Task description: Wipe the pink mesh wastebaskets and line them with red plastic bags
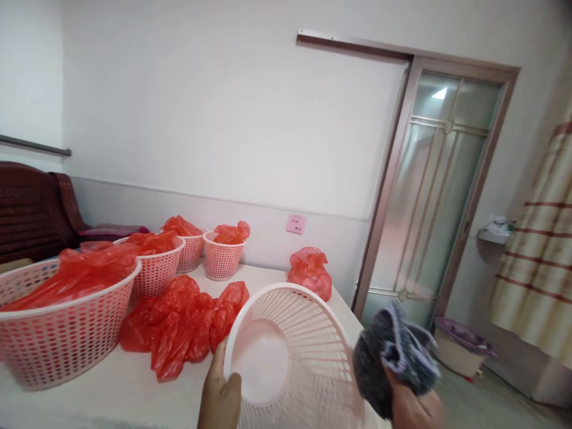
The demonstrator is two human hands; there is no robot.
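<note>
My left hand grips the rim of a pale pink plastic mesh basket, tilted so its open mouth faces me, above the white table's right end. My right hand is closed on a bunched grey cloth with a pale purple edge, held just right of the basket, close to its rim. Only the lower part of each hand shows at the bottom edge.
On the white table stand a large pink basket and three smaller ones lined with red plastic bags. Loose red bags lie in the middle, another by the wall. A glass sliding door is at right.
</note>
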